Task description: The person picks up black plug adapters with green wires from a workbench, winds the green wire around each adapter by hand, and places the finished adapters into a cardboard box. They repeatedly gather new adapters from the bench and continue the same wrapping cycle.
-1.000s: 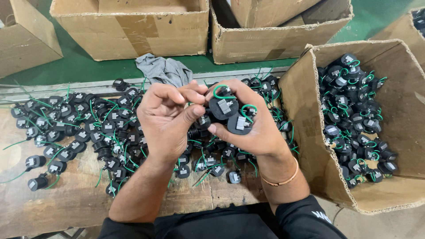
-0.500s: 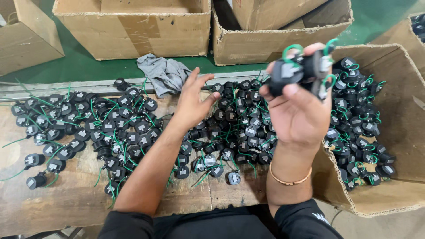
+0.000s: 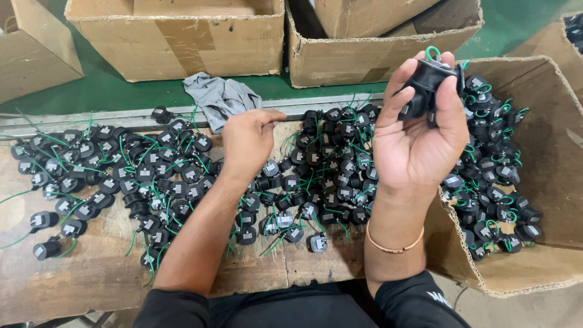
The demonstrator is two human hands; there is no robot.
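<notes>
Gripped in the right hand (image 3: 419, 140) – black coil parts (image 3: 428, 85) w/ green wire, raised above the cardboard box (image 3: 546, 182); left hand (image 3: 249, 140) was held loosely curled, empty, over the pile (image 3: 158, 176).

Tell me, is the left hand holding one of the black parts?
No. The left hand hovers empty above the pile of black parts; only the right hand holds some.

One head-worn camera looks steeply down, close over the wooden bench (image 3: 73, 285) and cardboard boxes (image 3: 176, 36).
</notes>
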